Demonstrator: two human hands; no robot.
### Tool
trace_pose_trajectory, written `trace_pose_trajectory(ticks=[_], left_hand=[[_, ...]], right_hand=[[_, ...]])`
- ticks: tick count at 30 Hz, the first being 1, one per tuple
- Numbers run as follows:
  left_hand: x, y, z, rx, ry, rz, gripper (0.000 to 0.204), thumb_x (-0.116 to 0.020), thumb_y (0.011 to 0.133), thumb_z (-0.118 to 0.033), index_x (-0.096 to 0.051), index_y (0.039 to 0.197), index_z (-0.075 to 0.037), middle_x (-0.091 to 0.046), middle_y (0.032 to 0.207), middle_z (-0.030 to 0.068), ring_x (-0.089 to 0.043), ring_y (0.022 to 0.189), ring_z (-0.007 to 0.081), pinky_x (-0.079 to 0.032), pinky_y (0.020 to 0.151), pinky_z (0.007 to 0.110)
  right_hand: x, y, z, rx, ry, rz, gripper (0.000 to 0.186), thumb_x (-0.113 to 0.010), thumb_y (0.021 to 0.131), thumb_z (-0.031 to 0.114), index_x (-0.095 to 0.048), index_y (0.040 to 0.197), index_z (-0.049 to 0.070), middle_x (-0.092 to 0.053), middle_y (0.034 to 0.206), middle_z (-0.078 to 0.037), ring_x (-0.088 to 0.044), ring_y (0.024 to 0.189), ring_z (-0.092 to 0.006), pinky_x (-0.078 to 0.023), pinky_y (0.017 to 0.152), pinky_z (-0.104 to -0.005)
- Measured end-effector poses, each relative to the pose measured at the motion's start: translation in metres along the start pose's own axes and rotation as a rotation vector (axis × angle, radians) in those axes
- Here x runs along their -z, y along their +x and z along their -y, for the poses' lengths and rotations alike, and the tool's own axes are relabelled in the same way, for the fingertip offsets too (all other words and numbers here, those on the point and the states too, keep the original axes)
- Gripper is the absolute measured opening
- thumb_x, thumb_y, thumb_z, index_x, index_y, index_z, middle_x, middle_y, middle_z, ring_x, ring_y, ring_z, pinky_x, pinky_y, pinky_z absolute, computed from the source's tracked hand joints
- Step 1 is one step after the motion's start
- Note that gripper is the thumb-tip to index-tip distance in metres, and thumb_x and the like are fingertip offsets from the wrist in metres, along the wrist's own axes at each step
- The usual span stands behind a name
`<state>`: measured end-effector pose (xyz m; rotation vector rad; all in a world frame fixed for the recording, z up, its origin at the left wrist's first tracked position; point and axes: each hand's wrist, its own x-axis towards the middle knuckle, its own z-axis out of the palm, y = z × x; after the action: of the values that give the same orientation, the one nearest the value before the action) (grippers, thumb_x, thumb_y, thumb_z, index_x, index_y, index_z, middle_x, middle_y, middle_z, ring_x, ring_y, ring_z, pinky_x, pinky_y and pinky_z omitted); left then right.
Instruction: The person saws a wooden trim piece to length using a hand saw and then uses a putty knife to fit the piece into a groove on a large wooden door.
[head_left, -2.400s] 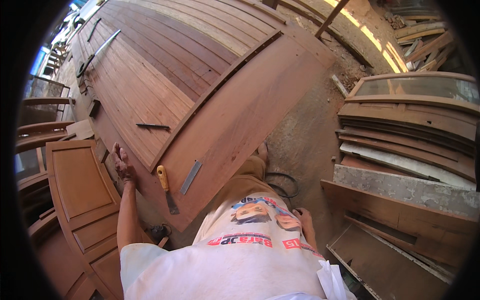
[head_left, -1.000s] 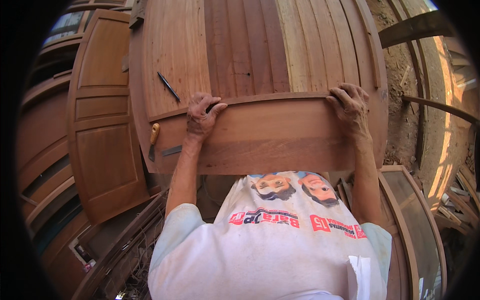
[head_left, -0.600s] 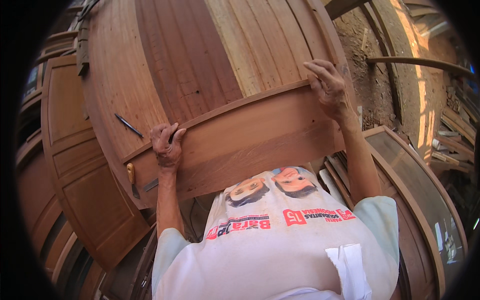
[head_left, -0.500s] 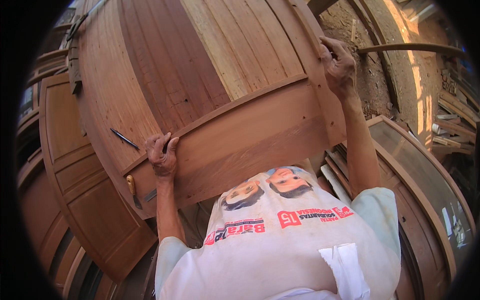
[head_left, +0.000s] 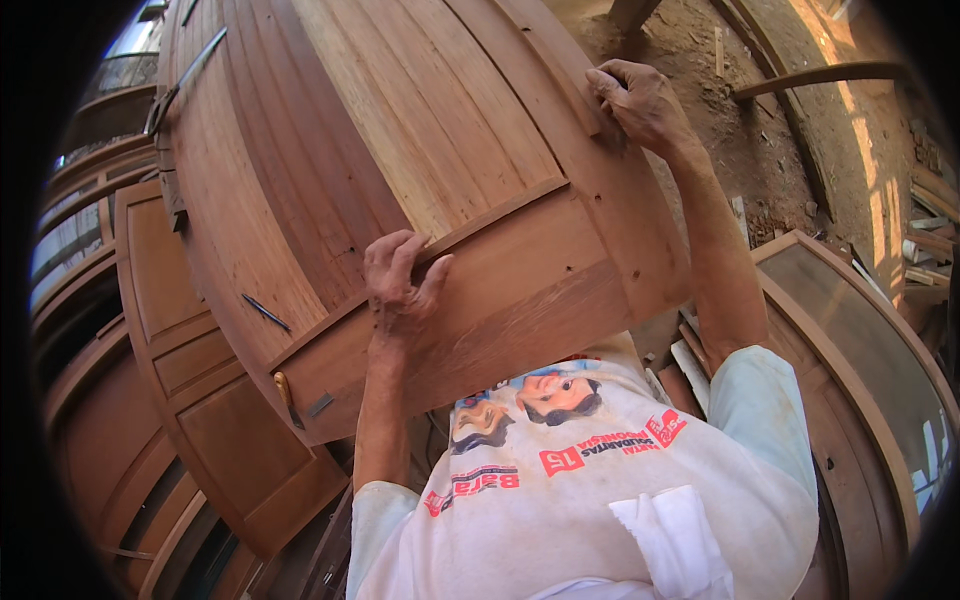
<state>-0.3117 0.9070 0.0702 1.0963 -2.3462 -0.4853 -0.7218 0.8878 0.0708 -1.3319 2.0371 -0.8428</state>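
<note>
A large wooden panel [head_left: 470, 110] of light and dark boards lies in front of me, with a plain wide rail [head_left: 540, 262] along its near end. My left hand [head_left: 402, 285] is curled over a thin wooden strip [head_left: 505, 213] where boards and rail meet, thumb on the near side, fingers on the far side. At the right border, my right hand [head_left: 645, 108] has its bent fingers on the outer edge of a second wooden strip [head_left: 560, 75], near that strip's end. A dark pen or pencil [head_left: 266, 312] rests on the boards to the left.
At the panel's near left corner lie a yellow-handled tool [head_left: 283, 390] and a small grey metal piece [head_left: 320, 405]. A panelled door [head_left: 200, 380] leans at left, before several others. Right stands a framed panel [head_left: 850, 340]; beyond are dirt ground [head_left: 690, 80] and scrap wood [head_left: 930, 240].
My left hand has moved right along the near strip, toward its middle. My right hand stays at the right strip, slightly farther up from its end. The whole view has shifted.
</note>
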Motion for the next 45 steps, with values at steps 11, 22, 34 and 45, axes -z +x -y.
trace_pose_trajectory(ticks=[11,22,34,45], left_hand=[[-0.062,0.037,-0.037,0.018,-0.147,-0.070,0.025,-0.088,0.083,-0.012,-0.075,0.104,-0.008,-0.070,0.096,0.0086,-0.066,0.092,0.0299,-0.054,0.082,0.042],[-0.058,0.038,-0.041,0.099,-0.134,-0.036,0.022,-0.089,0.082,-0.014,-0.074,0.098,-0.008,-0.069,0.089,0.0076,-0.064,0.087,0.0290,-0.052,0.077,0.041],[-0.055,0.039,-0.041,0.118,-0.138,0.006,0.021,-0.089,0.082,-0.008,-0.074,0.096,-0.006,-0.068,0.089,0.0087,-0.063,0.086,0.0280,-0.052,0.076,0.040],[-0.053,0.044,-0.043,0.185,-0.173,0.048,0.025,-0.091,0.078,-0.010,-0.073,0.095,-0.007,-0.069,0.089,0.0064,-0.063,0.085,0.0263,-0.052,0.074,0.039]], right_hand=[[-0.021,-0.009,0.018,0.182,-0.286,-0.014,0.044,-0.078,0.094,0.042,-0.070,0.116,0.004,-0.074,0.108,-0.016,-0.073,0.103,-0.0352,-0.058,0.089,-0.0480],[-0.025,-0.008,0.033,0.084,-0.153,0.114,0.033,-0.078,0.093,0.031,-0.070,0.111,0.004,-0.074,0.109,-0.016,-0.072,0.105,-0.0342,-0.058,0.091,-0.0460],[-0.002,-0.044,0.018,0.108,0.168,-0.013,0.017,-0.076,0.095,0.016,-0.074,0.105,0.003,-0.073,0.095,-0.012,-0.073,0.082,-0.0287,-0.058,0.076,-0.0416],[-0.015,-0.083,0.012,0.461,-0.136,0.190,0.015,-0.084,0.085,0.012,-0.076,0.097,0.008,-0.068,0.092,-0.004,-0.067,0.086,-0.0237,-0.050,0.083,-0.0373]])
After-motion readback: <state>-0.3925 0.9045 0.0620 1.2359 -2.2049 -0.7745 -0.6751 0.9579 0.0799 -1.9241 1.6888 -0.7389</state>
